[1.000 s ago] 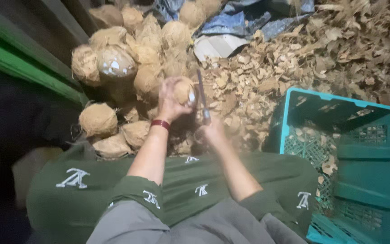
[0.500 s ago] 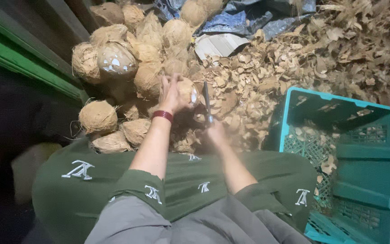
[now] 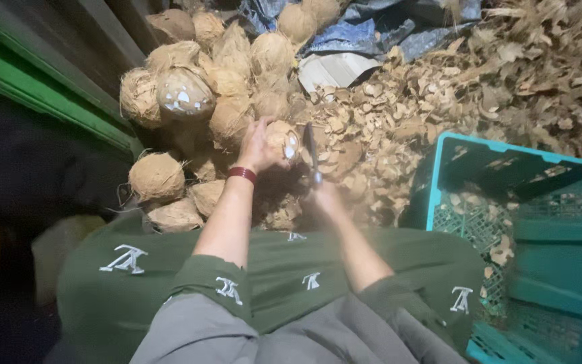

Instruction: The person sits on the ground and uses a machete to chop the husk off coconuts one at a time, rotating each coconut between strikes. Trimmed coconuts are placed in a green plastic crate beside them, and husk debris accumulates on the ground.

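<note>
Heaped against the dark wall at upper left, a pile of husked brown coconuts (image 3: 227, 74), one of them chipped pale in patches (image 3: 183, 94); two more coconuts (image 3: 156, 176) low at the left edge of the heap; spread across the right half, a wide litter of dry shell chips (image 3: 439, 101); behind, crumpled blue-grey tarpaulin (image 3: 372, 30) with a flat pale card piece (image 3: 331, 67) on it; at right, a teal plastic crate (image 3: 560, 222), a few chips inside; along the left, a green painted rail (image 3: 42, 87); below, dark green patterned cloth (image 3: 271, 269).
</note>
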Demonstrator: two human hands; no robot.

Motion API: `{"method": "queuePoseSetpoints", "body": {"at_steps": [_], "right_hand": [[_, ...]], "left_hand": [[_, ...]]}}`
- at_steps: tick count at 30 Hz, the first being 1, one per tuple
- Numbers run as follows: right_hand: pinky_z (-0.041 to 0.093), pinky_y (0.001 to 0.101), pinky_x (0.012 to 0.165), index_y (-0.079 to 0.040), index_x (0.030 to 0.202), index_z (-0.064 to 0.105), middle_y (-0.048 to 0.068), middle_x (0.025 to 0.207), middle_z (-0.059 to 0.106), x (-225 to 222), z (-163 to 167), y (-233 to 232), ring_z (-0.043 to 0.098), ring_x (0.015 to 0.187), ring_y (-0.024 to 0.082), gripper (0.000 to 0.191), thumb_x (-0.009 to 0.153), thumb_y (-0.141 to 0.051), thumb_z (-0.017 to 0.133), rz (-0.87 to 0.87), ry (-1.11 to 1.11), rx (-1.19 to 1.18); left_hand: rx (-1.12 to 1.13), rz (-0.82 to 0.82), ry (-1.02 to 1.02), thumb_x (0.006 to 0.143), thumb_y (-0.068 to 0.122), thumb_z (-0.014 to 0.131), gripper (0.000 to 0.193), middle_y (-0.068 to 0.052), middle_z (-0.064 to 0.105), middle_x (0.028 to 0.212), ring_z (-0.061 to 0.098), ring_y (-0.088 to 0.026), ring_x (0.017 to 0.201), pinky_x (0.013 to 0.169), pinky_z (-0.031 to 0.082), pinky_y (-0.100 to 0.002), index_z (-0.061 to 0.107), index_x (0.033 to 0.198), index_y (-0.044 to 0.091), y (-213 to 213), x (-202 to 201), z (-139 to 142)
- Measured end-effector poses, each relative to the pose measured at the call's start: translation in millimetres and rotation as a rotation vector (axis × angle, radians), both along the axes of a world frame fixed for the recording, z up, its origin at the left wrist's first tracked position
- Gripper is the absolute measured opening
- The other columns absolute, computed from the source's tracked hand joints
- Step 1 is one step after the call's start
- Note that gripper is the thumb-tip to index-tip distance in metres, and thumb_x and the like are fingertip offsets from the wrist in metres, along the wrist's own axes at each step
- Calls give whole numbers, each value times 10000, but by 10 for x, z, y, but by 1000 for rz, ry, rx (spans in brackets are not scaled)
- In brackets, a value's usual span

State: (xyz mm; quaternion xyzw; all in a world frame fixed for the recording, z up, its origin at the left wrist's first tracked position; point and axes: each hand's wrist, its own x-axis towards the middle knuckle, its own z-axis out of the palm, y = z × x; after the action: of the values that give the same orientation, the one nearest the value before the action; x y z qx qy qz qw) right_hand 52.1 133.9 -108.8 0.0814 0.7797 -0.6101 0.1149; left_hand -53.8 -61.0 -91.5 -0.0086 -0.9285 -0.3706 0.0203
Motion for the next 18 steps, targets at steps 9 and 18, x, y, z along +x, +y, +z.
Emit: {"method": "queuePoseSetpoints", "body": {"at_steps": [9,18], "right_hand": [[562,370,736,-52,1284,622,103,907,693,72,195,13,688,828,242,523,772,47,590,61,419,92],[574,389,662,-11,1022,674,105,799,701,61,341,71,707,740,240,171,860,-54,641,-92,-180,9]], "left_hand": [[170,174,-98,863,142,597,616,-262,466,1428,539,-465,1292,1104,476,-513,562,1449,328,77,106,-12],[45,157,-249,510,199,998,1039,-190,418,1399,511,-409,1269,1096,459,-468,427,1373,285,105,179,217]]}}
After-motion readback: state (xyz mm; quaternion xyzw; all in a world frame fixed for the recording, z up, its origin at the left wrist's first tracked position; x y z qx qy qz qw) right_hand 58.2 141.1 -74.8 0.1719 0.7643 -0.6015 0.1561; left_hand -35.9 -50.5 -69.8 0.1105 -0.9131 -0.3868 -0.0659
